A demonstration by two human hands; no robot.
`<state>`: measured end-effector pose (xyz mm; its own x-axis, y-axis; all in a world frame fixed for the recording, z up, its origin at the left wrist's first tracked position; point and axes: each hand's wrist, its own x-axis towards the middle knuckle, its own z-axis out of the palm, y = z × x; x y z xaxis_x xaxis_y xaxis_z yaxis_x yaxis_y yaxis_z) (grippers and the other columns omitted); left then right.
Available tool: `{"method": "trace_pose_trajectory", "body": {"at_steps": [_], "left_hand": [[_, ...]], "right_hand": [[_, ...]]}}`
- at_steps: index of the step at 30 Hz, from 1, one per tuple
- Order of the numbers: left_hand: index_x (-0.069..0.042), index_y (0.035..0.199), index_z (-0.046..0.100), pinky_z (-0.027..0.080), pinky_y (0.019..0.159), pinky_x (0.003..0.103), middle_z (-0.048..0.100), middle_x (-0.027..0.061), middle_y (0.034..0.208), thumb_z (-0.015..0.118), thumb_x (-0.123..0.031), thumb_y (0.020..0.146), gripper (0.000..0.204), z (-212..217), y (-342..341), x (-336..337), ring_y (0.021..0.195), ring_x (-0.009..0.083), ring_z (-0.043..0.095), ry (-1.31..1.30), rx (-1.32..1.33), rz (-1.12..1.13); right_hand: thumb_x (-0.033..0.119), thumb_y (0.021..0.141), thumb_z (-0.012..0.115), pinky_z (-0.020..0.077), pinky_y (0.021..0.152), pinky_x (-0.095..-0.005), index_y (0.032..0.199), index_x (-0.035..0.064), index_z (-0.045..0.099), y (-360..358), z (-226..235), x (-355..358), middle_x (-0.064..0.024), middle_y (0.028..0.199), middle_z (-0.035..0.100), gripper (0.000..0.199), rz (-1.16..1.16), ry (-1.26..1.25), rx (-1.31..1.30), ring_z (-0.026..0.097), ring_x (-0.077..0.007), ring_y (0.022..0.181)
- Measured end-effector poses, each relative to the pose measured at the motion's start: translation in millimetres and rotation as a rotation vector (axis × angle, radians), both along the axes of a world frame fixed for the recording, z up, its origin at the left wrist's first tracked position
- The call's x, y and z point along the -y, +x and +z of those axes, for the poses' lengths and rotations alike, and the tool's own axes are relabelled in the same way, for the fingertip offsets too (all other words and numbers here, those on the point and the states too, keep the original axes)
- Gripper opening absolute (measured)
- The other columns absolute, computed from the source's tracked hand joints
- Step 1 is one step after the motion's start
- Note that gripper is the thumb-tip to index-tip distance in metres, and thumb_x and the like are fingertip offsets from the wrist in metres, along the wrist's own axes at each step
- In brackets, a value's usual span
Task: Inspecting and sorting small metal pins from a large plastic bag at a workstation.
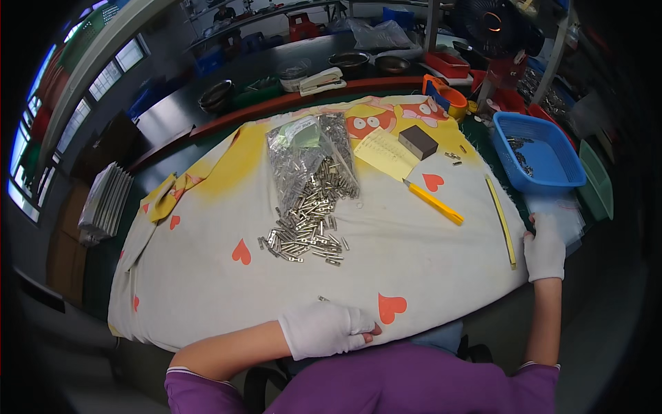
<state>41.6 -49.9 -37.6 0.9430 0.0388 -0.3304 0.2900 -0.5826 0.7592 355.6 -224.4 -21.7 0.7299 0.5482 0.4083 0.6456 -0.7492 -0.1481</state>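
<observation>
My left hand, in a white glove with bare fingertips, rests at the near edge of the cloth. Its fingers are curled together, and whatever they hold is hidden. A small metal part lies just beyond it. At the right edge my right hand, gloved the same way, is closed at the near end of some clear plastic bags; its grip is partly hidden. In the middle, a large clear bag lies with its mouth toward me, and a pile of small metal parts spills from it.
A yellow cutter knife, yellow strip, yellow paper note and dark box lie on the patterned cloth. Beyond my right hand stands a blue basket with metal parts, beside a green tray. A fan stands behind.
</observation>
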Motion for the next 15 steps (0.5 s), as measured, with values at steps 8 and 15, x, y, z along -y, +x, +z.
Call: {"method": "trace_pose_trajectory", "body": {"at_steps": [8, 15], "left_hand": [[-0.006, 0.101, 0.061, 0.047, 0.065, 0.024, 0.062, 0.0021, 0.082, 0.053, -0.019, 0.088, 0.021, 5.6, -1.7, -2.9, 0.073, 0.0109, 0.057, -0.419, -0.214, -0.002], [-0.004, 0.098, 0.057, 0.031, 0.04, 0.019, 0.049, -0.0019, 0.062, 0.049, -0.025, 0.091, 0.023, 18.9, -5.4, -48.9, 0.045, 0.0034, 0.038, -0.711, -0.202, 0.273]], "right_hand": [[0.0, 0.067, 0.056, 0.0449, 0.068, -0.0376, 0.084, 0.0041, 0.057, -107.8, 14.4, -100.2, -0.0127, 0.076, 0.055, 0.017, 1.163, -0.086, -0.347, 0.056, -0.0297, 0.08], [0.003, 0.07, 0.055, 0.0459, 0.07, -0.0386, 0.09, 0.0032, 0.06, -162.8, 9.0, -215.4, -0.013, 0.085, 0.058, 0.02, 1.497, 0.03, -0.125, 0.056, -0.032, 0.08]]}}
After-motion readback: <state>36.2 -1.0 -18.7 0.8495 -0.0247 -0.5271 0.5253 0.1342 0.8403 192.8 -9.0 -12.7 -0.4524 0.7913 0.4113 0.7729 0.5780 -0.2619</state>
